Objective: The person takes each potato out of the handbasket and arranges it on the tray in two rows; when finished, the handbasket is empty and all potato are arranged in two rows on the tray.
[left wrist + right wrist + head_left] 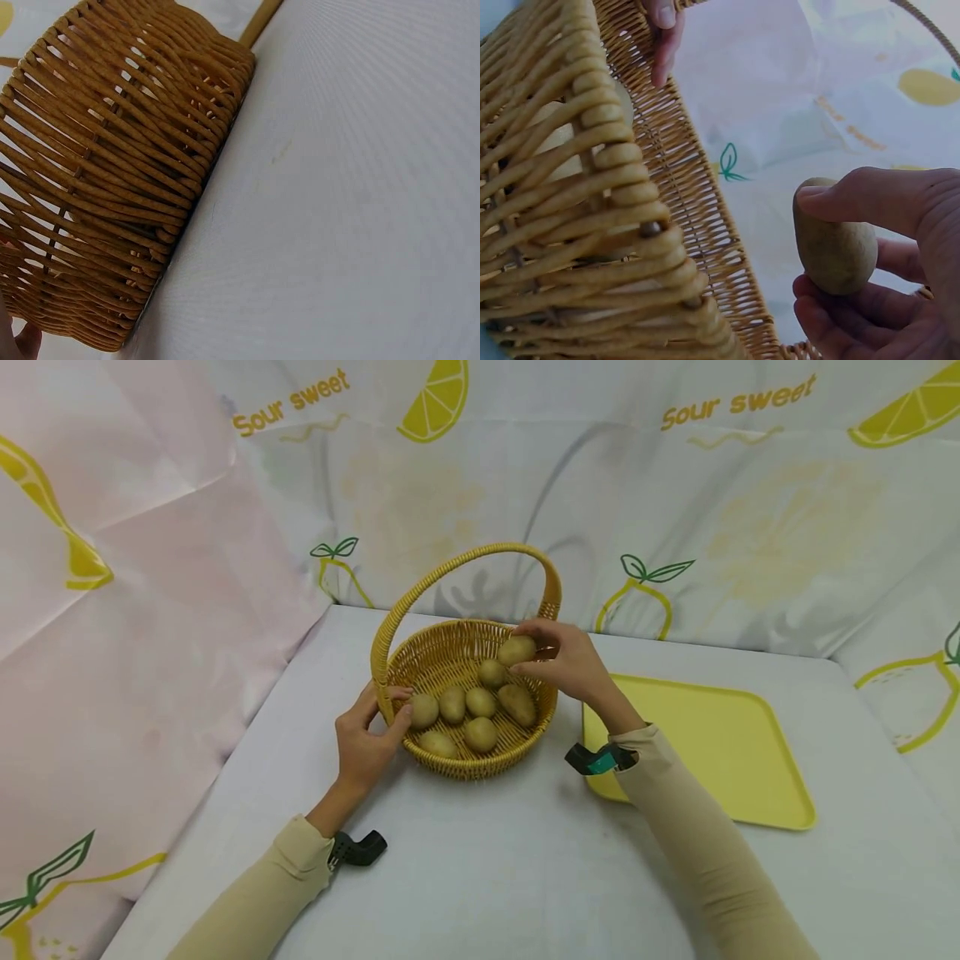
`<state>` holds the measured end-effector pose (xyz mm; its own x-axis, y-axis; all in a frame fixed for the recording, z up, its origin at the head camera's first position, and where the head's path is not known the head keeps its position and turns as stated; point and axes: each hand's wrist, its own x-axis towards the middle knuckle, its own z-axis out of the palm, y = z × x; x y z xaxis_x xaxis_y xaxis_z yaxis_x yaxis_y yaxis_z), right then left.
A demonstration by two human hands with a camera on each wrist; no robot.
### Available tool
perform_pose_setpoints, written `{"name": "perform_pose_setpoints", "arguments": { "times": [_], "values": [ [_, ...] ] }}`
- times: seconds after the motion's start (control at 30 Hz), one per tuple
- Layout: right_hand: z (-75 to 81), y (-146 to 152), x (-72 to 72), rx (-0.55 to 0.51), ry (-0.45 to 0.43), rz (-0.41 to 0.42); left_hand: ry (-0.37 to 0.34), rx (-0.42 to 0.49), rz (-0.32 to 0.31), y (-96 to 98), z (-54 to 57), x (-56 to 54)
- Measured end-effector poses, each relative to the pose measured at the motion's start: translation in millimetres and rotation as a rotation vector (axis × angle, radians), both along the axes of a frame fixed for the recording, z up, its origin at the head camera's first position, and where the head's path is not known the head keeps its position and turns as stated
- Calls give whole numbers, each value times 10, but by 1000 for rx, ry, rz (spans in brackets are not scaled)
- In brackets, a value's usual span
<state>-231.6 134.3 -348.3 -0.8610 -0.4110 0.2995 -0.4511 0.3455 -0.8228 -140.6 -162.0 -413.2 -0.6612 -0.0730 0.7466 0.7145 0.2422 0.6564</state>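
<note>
A woven wicker basket [472,770] with a tall arched handle [442,572] stands on the white table, several potatoes [480,702] lying on its bottom. My left hand [363,745] grips the basket's left rim near the foot of the handle, thumb inside. In the left wrist view the basket wall [112,157] fills the left side, and only a bit of the hand shows. Over the basket's right back part, my right hand [568,662] holds a potato [517,651] between thumb and fingers. The right wrist view shows that potato [834,244] above the rim.
A yellow tray [697,743] lies to the right of the basket, partly behind my right forearm. White cloth [465,468] printed with lemons hangs behind the table and on its left side. Each wrist wears a black strap with a small camera [363,849].
</note>
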Motion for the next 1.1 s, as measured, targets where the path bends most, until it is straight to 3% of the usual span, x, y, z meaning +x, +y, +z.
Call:
{"name": "perform_pose_setpoints", "arguments": {
  "times": [0.43,1.1],
  "values": [
    [-44,340,132,-55,-35,-72,3,-6,6,-1,-7,15],
    [-156,800,267,-9,-62,-202,15,-28,14,-3,14,12]
  ]
}}
